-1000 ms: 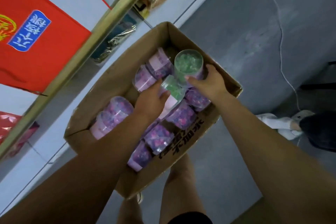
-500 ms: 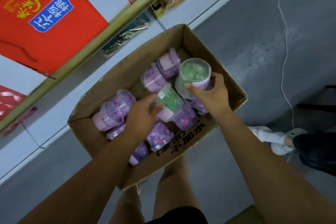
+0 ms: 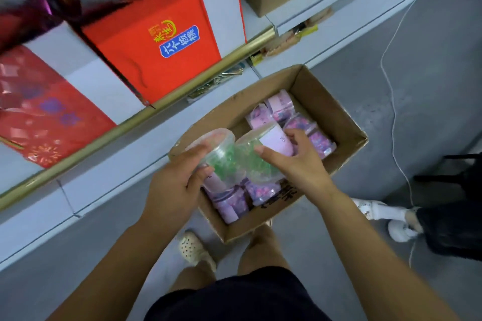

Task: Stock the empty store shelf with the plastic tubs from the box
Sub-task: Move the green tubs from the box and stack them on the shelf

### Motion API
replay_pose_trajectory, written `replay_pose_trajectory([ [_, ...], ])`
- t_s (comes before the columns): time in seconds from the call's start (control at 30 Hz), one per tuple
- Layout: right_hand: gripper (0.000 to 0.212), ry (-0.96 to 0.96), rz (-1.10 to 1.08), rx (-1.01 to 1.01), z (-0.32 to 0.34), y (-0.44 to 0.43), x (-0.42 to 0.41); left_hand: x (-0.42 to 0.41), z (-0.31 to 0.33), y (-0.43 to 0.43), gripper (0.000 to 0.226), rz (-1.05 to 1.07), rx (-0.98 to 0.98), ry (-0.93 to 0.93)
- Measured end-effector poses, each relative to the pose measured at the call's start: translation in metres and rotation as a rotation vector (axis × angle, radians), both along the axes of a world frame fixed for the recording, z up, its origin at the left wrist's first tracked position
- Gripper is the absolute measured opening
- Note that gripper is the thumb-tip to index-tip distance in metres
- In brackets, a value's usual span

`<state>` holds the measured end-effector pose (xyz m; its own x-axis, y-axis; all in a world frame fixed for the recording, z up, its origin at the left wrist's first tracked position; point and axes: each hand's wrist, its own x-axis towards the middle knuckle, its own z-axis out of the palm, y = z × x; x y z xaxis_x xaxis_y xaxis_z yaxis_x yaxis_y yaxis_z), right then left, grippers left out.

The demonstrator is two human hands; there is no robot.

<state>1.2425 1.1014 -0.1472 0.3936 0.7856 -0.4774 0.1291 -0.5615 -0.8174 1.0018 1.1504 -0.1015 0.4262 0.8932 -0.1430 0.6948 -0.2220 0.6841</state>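
1. The left hand (image 3: 173, 185) is closed around a clear tub with green pieces (image 3: 219, 156), and it holds this tub tilted above the left end of the cardboard box (image 3: 336, 117).
2. The right hand (image 3: 292, 161) grips a second green tub (image 3: 257, 157) that carries a pale purple label; the two tubs touch each other side by side.
3. Inside the box lie many purple tubs (image 3: 280, 105) on their sides, some at the far end and some under the hands.
4. The box stands on the grey floor (image 3: 417, 86), just beside the low shelf (image 3: 109, 135) with the gold edge.
5. On the shelf stand a red carton (image 3: 156, 44) and a red gift bag (image 3: 39, 112).
6. A white cable (image 3: 393, 117) runs over the floor at the right of the box.
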Motion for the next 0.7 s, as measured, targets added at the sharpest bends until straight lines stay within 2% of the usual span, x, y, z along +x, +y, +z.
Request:
replay_pose_trajectory([
  [0.1, 0.083, 0.016, 0.094, -0.002, 0.038, -0.003, -0.046, -0.055, 0.031, -0.012, 0.067, 0.01, 0.054, -0.041],
  [0.23, 0.091, -0.003, 0.272, 0.063, 0.091, -0.002, -0.113, -0.136, 0.057, -0.018, 0.041, 0.139, 0.097, -0.066],
  [0.3, 0.088, 0.004, 0.302, 0.145, 0.117, 0.002, -0.148, -0.174, 0.077, -0.016, 0.039, 0.154, 0.149, -0.103],
  [0.47, 0.064, 0.05, 0.237, 0.371, 0.167, 0.025, -0.23, -0.258, 0.131, -0.015, 0.037, 0.276, 0.287, -0.128],
  [0.53, 0.065, 0.079, 0.188, 0.426, 0.181, 0.037, -0.26, -0.287, 0.15, -0.016, 0.034, 0.353, 0.326, -0.14],
  [0.63, 0.077, 0.168, 0.109, 0.488, 0.202, 0.056, -0.298, -0.32, 0.174, -0.015, 0.033, 0.456, 0.413, -0.202],
  [0.7, 0.071, 0.185, 0.076, 0.514, 0.215, 0.07, -0.317, -0.336, 0.189, -0.012, 0.031, 0.516, 0.455, -0.25],
])
